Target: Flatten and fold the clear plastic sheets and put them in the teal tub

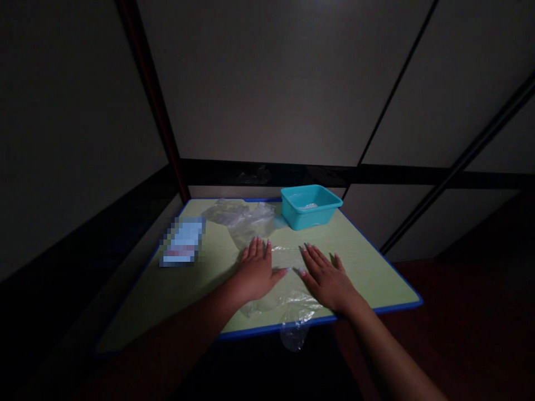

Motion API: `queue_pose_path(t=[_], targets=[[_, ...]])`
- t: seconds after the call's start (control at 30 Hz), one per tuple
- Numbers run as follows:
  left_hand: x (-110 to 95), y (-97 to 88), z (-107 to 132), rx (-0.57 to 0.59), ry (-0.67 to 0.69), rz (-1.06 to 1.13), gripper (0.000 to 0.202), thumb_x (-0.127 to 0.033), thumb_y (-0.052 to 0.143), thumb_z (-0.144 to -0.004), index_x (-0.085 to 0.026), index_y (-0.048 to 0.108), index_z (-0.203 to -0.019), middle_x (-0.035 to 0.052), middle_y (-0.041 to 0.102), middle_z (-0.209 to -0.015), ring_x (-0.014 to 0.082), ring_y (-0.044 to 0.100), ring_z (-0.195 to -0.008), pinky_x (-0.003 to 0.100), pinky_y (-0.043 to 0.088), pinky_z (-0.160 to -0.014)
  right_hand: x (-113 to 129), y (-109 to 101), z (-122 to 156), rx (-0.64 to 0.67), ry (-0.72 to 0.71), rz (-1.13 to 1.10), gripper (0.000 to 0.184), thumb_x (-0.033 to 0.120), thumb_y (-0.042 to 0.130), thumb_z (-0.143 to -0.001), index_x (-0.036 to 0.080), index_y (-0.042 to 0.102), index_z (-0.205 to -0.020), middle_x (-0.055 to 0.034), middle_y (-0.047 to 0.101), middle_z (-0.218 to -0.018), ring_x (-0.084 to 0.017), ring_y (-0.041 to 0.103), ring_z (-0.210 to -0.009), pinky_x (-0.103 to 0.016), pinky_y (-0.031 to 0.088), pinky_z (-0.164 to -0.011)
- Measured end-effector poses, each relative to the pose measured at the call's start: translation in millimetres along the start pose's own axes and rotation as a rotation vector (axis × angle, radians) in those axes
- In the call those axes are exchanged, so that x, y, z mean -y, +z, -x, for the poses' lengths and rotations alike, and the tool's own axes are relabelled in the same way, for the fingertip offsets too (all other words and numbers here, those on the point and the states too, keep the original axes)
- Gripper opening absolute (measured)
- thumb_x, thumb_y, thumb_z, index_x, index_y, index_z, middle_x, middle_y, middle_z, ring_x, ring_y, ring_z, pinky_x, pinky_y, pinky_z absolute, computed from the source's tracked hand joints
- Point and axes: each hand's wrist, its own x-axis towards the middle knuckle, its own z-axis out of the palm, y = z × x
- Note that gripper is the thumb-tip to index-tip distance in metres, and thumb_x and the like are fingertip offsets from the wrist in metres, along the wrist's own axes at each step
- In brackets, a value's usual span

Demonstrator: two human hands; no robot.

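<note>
A clear plastic bag (286,292) lies spread on the table, and its near end hangs over the front edge. My left hand (258,270) rests flat on the left side of the bag, fingers stretched forward and thumb pointing inward. On the bag's right side my right hand (328,277) lies palm down with its fingers out. Neither hand grips anything. Beyond my left hand is another crumpled, see-through plastic sheet or bag (251,220); whether it joins the nearer one I cannot tell.
A turquoise plastic basin (311,217) stands at the table's back right, something pale inside it. A blurred light-blue flat item (184,239) lies at the left edge. The pale green table (359,250) has a blue rim. Panelled walls (267,83) rise behind.
</note>
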Motion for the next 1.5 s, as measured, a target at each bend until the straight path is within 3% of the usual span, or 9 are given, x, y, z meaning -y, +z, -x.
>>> queue_pose_path(t=[0.23,0.5,0.6,0.73,0.87,0.97,1.07,1.3,1.5], targets=[[-6,-4.6,-5,-0.080,0.116,0.091,0.081,-0.065,0.017,-0.088,-0.007,0.020,-0.144,0.0194,0.015,-0.150,0.0285,0.005,-0.139,0.046,0.011,-0.111,4,0,1,-0.009,0.084,-0.004,0.063,0.057,0.015,-0.091,0.028,0.012,-0.146,-0.0028,0.008,-0.153,-0.023,0.006,-0.140,-0.057,0.002,-0.107],[-22,-9.4,-2,0.084,0.163,0.105,0.089,-0.070,0.023,-0.084,-0.005,0.018,-0.145,0.0202,0.008,-0.150,0.0315,0.001,-0.139,0.048,0.011,-0.110,-25,3,11,-0.045,0.130,-0.047,0.084,0.069,0.024,-0.083,0.020,-0.002,-0.147,-0.0062,0.008,-0.153,-0.024,0.005,-0.140,-0.057,0.002,-0.107],[-41,-13.1,-4,0.131,0.227,0.114,0.093,-0.071,0.029,-0.081,-0.005,0.016,-0.145,0.0196,0.005,-0.151,0.0317,0.001,-0.139,0.049,0.013,-0.110,-41,3,15,-0.044,0.162,-0.042,0.087,0.068,0.027,-0.082,0.017,-0.001,-0.147,-0.0077,0.009,-0.153,-0.025,0.005,-0.140,-0.058,0.004,-0.107],[-79,-13.9,-18,0.072,0.302,0.166,0.086,-0.066,0.017,-0.086,-0.003,0.018,-0.144,0.0212,0.011,-0.150,0.0297,0.005,-0.139,0.048,0.014,-0.110,-50,2,18,-0.024,0.180,-0.037,0.080,0.057,0.028,-0.086,0.013,0.003,-0.147,-0.0086,0.009,-0.152,-0.025,0.006,-0.140,-0.057,0.009,-0.107],[-116,-6.4,-36,0.027,0.376,0.211,0.079,-0.061,0.010,-0.089,-0.005,0.019,-0.145,0.0183,0.015,-0.150,0.0269,0.010,-0.140,0.049,0.012,-0.111,-52,5,18,-0.019,0.154,0.025,0.074,0.040,0.034,-0.085,0.009,0.008,-0.147,-0.0109,0.007,-0.152,-0.025,0.006,-0.140,-0.056,0.012,-0.107],[-131,2.3,-43,0.042,0.389,0.215,0.077,-0.060,0.011,-0.089,-0.007,0.014,-0.146,0.0152,0.018,-0.150,0.0257,0.014,-0.139,0.051,0.010,-0.111,-53,7,18,-0.027,0.135,0.071,0.075,0.035,0.038,-0.081,0.007,0.012,-0.146,-0.0133,0.005,-0.151,-0.026,0.005,-0.140,-0.054,0.014,-0.107],[-132,10.1,-44,0.048,0.369,0.226,0.077,-0.060,0.009,-0.089,-0.009,0.010,-0.146,0.0133,0.019,-0.150,0.0246,0.017,-0.139,0.052,0.010,-0.110,-53,8,18,-0.035,0.149,0.086,0.075,0.034,0.037,-0.081,0.006,0.013,-0.146,-0.0135,0.004,-0.151,-0.026,0.005,-0.140,-0.055,0.016,-0.106],[-120,18.4,-47,0.096,0.341,0.214,0.084,-0.065,-0.001,-0.086,-0.007,0.011,-0.146,0.0126,0.011,-0.152,0.0238,0.007,-0.140,0.051,0.010,-0.111,-48,4,16,-0.015,0.185,0.051,0.076,0.037,0.037,-0.080,0.010,0.013,-0.146,-0.0118,0.005,-0.152,-0.028,0.004,-0.140,-0.058,0.014,-0.105],[-91,13.3,-43,0.145,0.311,0.158,0.080,-0.063,0.000,-0.088,-0.010,0.012,-0.146,0.0108,0.004,-0.152,0.0235,0.001,-0.140,0.053,0.008,-0.110,-47,6,15,-0.043,0.216,-0.016,0.083,0.054,0.034,-0.081,0.011,0.010,-0.147,-0.0101,0.005,-0.153,-0.027,0.003,-0.140,-0.058,0.008,-0.106]])
